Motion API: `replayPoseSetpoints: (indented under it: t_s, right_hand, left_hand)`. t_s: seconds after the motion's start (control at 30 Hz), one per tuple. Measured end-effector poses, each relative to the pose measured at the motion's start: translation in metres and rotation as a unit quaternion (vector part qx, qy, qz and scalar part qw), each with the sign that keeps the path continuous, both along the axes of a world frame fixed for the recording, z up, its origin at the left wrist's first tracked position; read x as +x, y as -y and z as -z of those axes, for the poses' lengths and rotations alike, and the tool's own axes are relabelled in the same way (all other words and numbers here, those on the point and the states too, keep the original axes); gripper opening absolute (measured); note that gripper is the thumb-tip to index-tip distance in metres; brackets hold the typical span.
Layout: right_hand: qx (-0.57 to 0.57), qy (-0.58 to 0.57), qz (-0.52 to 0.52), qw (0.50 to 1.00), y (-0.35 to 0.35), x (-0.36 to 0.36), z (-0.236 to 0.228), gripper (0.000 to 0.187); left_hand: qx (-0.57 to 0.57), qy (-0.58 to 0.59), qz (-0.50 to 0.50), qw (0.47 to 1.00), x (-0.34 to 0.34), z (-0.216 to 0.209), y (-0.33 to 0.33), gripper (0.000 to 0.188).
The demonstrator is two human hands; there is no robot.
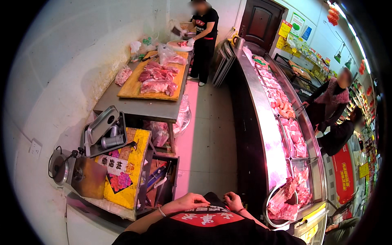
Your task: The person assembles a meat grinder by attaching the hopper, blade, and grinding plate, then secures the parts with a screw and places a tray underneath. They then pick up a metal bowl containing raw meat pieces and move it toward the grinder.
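Both my hands are in front of my body at the black garment [210, 197], which has a red printed panel. My left hand [191, 201], with a bracelet on its wrist, has its fingers bent and pinched together at the garment's left side. My right hand [233, 201], with a red band at the wrist, is curled in the same way at the right side. The fingertips appear to grip the cloth edge. Left of my hands, an open drawer [174, 173] holds knives [157, 176]. To their right, a round tray [268, 206] holds raw meat [286, 200].
A yellow-topped cabinet [136, 163] with a metal tray [122, 141] stands at left. Beyond it, a cutting board [124, 90] bears raw meat. A co-worker [204, 36] holds a cleaver [176, 31]. Along the right runs a meat display counter [255, 110], with customers [330, 98] behind it.
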State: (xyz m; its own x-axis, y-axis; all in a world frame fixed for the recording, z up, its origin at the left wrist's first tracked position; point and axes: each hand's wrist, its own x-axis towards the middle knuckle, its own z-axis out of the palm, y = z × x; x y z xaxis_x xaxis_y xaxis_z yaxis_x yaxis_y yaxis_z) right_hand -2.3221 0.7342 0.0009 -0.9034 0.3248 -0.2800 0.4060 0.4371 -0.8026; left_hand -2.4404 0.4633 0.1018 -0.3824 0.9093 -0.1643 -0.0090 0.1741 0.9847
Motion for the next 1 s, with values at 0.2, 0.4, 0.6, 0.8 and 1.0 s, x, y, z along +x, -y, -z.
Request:
replayPoseSetpoints:
  t_s: [0.2,0.4,0.6,0.8,1.0]
  right_hand:
    - [0.005,-0.004,-0.002,1.000,0.004,0.003,-0.002,0.019]
    - [0.016,-0.006,-0.003,1.000,0.007,0.005,0.006,0.019]
    - [0.018,0.005,-0.023,1.000,0.018,-0.002,0.003,0.018]
    - [0.046,0.016,-0.055,0.997,0.028,-0.011,-0.008,0.017]
    - [0.057,0.012,-0.074,0.996,0.035,-0.013,-0.011,0.019]
  left_hand:
    - [-0.013,-0.046,-0.005,0.999,0.001,-0.005,0.020,0.027]
    - [-0.034,-0.018,0.003,0.999,-0.003,-0.021,0.051,0.025]
    - [-0.007,0.011,-0.011,1.000,0.001,-0.026,0.077,0.024]
    - [-0.006,-0.025,-0.002,1.000,0.005,-0.019,0.094,0.025]
    - [0.031,-0.055,-0.019,0.998,0.016,-0.029,0.102,0.028]
